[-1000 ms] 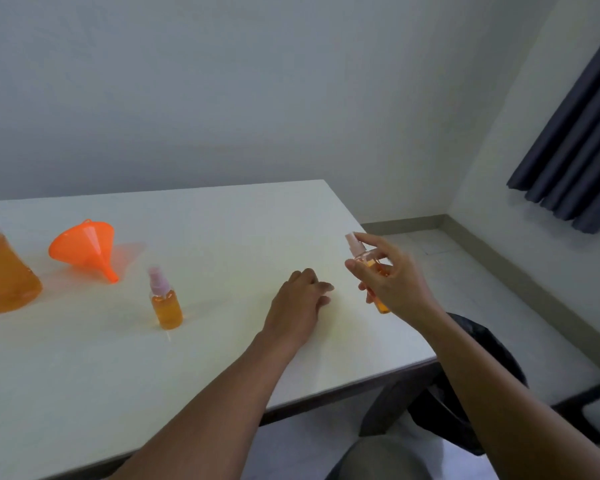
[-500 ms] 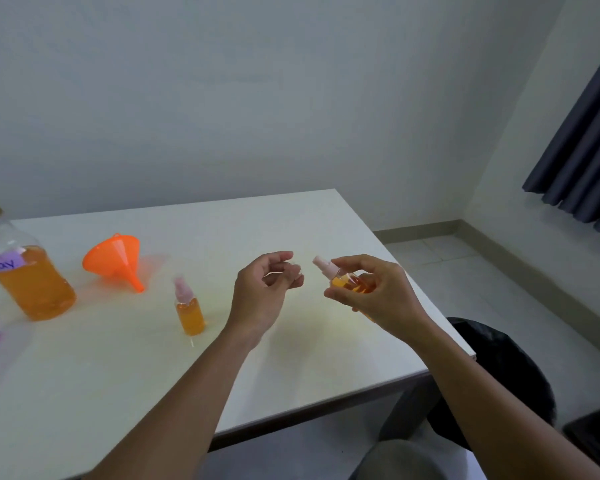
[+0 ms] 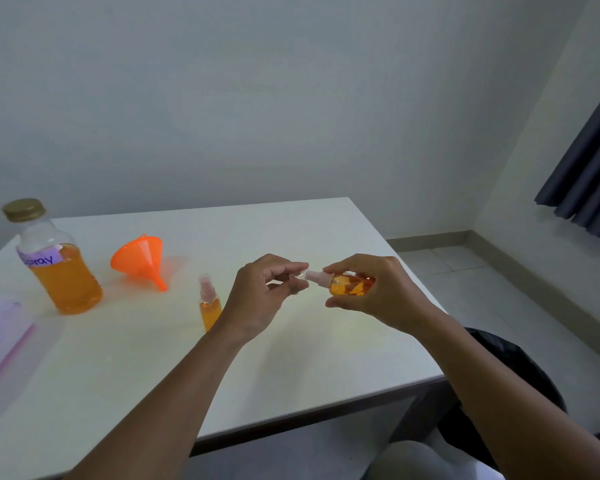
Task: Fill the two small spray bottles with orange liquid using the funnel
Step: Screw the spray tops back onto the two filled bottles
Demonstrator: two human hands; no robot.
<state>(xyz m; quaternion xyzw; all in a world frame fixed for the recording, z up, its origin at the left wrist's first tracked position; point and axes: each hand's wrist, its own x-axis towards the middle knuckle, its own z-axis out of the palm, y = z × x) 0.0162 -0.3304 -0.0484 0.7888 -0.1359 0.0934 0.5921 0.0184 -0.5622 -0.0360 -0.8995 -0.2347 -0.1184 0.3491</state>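
My right hand (image 3: 378, 292) grips a small spray bottle (image 3: 347, 285) of orange liquid, held on its side above the table with its pink spray head pointing left. My left hand (image 3: 260, 296) pinches a small clear cap (image 3: 301, 274) at the tip of that spray head. A second small spray bottle (image 3: 209, 304), also holding orange liquid, stands upright on the white table (image 3: 291, 358) just left of my left wrist. The orange funnel (image 3: 139, 259) lies on its side further left. A large bottle of orange liquid (image 3: 58, 268) with a gold lid and purple label stands at the far left.
A clear plastic bag with a pink strip (image 3: 4, 341) lies at the table's left edge. The table's right edge drops to a tiled floor (image 3: 464, 271). A black bag (image 3: 509, 375) sits on the floor by my right arm. A dark curtain (image 3: 589, 188) hangs at right.
My left hand lifted off the table and came up to the spray head. My right hand brought the bottle left and tipped it onto its side. The camera view shifted left.
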